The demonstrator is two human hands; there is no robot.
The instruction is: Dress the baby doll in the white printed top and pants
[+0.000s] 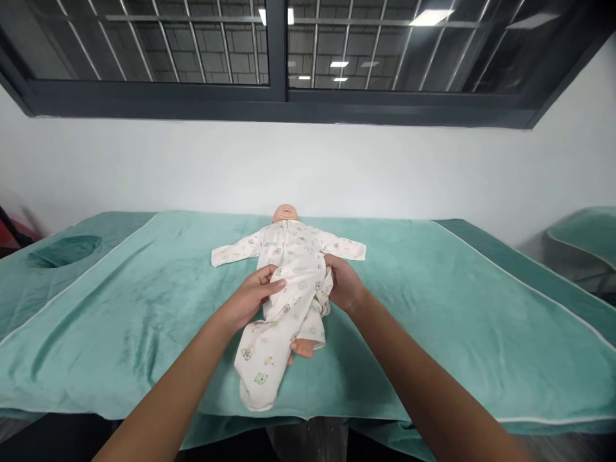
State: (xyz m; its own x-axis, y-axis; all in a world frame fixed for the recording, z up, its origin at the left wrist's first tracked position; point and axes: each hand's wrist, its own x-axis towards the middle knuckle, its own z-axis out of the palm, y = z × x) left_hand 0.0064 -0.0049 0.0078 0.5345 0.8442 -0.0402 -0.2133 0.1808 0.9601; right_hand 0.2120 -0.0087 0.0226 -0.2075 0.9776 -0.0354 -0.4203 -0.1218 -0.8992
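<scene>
A baby doll (285,213) lies on its back on the bed, its head towards the wall. It wears a white baby outfit (293,282) printed with small animals, and both sleeves stretch out sideways. At the doll's left-hand side in view, my left hand (253,295) grips the cloth, thumb on top. My right hand (342,282) pinches bunched cloth at the opposite side, its fingertips partly hidden. One loose trouser leg (262,372) spreads towards me, and the doll's foot (303,348) pokes out beside it.
A teal velvety cover (423,321) with white piping drapes the bed. There is an oval hole (65,250) at the bed's left end. A teal cushion (587,231) sits at the far right. Behind the bed rises a white wall (192,160) below a dark-framed barred window (276,102).
</scene>
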